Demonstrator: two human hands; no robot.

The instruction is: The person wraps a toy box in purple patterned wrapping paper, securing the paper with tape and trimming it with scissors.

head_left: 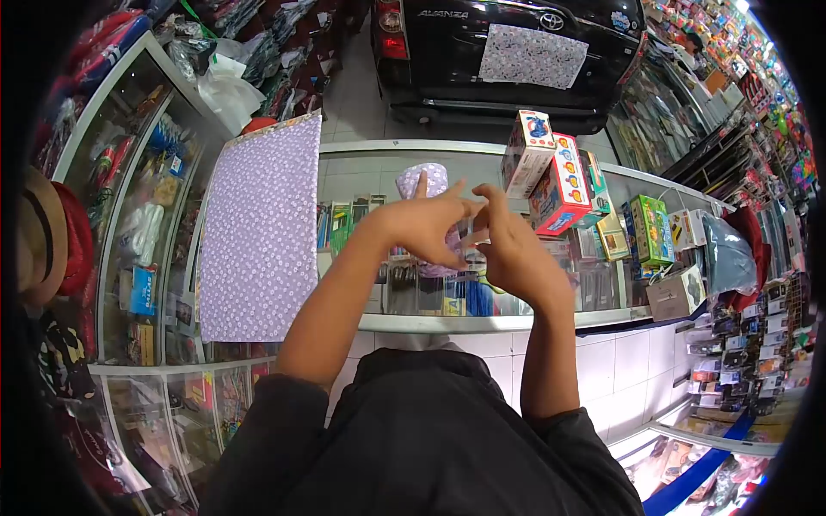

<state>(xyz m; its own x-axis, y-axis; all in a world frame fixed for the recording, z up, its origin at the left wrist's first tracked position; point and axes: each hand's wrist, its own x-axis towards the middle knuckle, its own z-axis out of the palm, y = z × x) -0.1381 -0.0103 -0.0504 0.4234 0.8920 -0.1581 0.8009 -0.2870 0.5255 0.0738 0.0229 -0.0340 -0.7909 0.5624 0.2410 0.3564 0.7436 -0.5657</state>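
A parcel wrapped in purple floral paper (436, 175) lies on the glass counter, partly hidden under my hands. My left hand (422, 225) reaches over it with fingers spread, one finger lying along the parcel's far end and the thumb apart, near its closer end. Facing it from the right, my right hand (520, 256) has bent fingers, their tips drawn together close to the left hand's fingertips. What the right fingertips hold is too small to make out. At my left, a large sheet of purple floral wrapping paper (260, 232) is spread over the counter corner.
Boxed toys (564, 185) stand on the glass counter (413, 323) right of my hands. Further right are a green box (651, 230), a white box (677, 293) and a grey plastic-wrapped bundle (731, 249). A black car (516, 82) is parked beyond the counter.
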